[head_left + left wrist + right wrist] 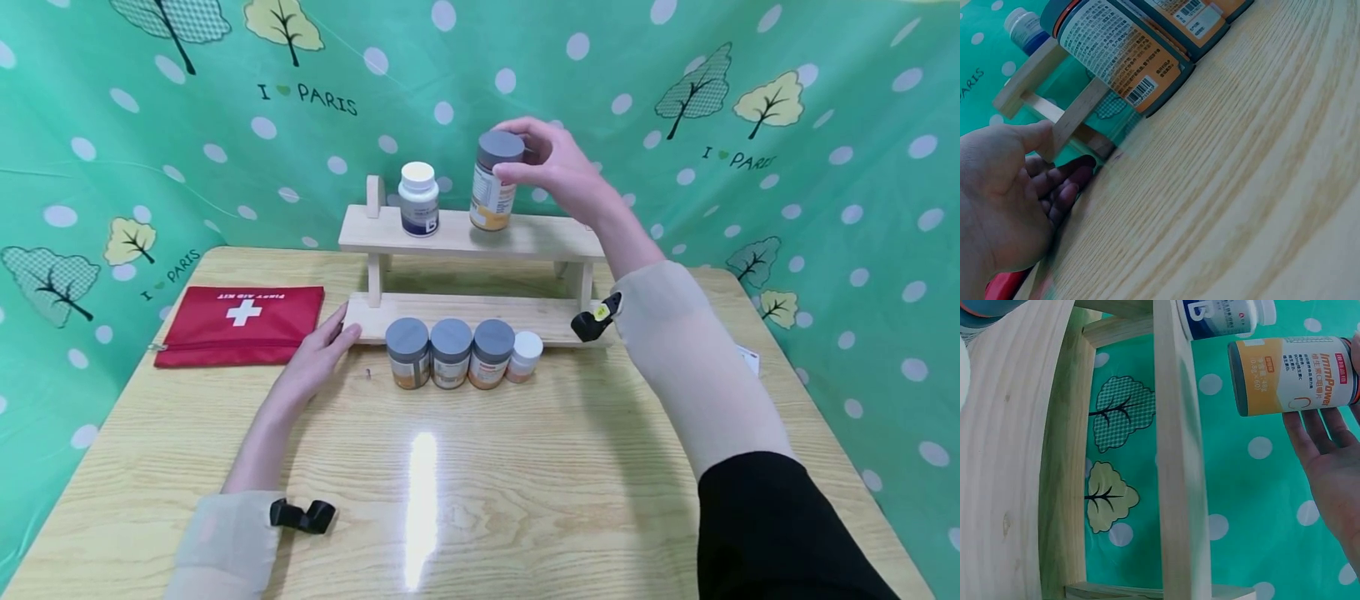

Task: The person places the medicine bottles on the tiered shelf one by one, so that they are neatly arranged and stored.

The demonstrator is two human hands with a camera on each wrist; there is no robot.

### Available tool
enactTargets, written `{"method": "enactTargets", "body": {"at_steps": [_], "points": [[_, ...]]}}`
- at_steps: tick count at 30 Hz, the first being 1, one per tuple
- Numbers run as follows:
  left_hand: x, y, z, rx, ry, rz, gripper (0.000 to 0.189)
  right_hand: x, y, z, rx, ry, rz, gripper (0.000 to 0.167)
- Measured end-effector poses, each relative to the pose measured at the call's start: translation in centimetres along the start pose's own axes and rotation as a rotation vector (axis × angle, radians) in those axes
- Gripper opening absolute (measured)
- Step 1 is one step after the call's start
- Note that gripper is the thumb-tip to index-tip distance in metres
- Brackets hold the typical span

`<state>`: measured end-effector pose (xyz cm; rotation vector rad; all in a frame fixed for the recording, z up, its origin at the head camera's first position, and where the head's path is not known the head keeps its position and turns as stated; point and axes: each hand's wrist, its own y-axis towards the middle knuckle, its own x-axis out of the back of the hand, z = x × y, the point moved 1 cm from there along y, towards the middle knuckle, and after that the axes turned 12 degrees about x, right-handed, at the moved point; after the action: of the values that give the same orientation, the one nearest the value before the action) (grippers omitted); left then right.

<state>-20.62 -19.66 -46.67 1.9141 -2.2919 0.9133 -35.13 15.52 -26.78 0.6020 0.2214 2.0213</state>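
My right hand (551, 162) grips a supplement bottle (492, 196) with a grey lid and a white-and-orange label. In the right wrist view this bottle (1294, 375) hangs apart from the upper board of the two-tier wooden shelf (540, 237). A white-capped bottle (418, 204) with a dark blue lower label stands on that board, to the left. My left hand (311, 362) holds the left end of the lower board. In the left wrist view its thumb lies on the board end (1063, 134), with the other fingers below.
Several grey-lidded bottles (451, 354) stand in a row before the shelf, with a small white-capped bottle (524, 357) at their right. A red first aid pouch (240, 329) lies on the wooden table (525, 500) at left. Green patterned cloth (465, 50) hangs behind.
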Motion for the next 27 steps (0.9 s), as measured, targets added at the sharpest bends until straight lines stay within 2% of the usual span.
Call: {"method": "enactTargets", "body": {"at_steps": [17, 27], "points": [[-0.1, 0.0, -0.1, 0.003, 0.013, -0.003, 0.078, -0.4, 0.3, -2.4, -0.097, -0.040, -0.013, 0.052], [0.0, 0.2, 0.0, -0.001, 0.018, -0.008, 0.077, -0.6, 0.1, -3.1, -0.109, -0.053, -0.031, 0.054]]}}
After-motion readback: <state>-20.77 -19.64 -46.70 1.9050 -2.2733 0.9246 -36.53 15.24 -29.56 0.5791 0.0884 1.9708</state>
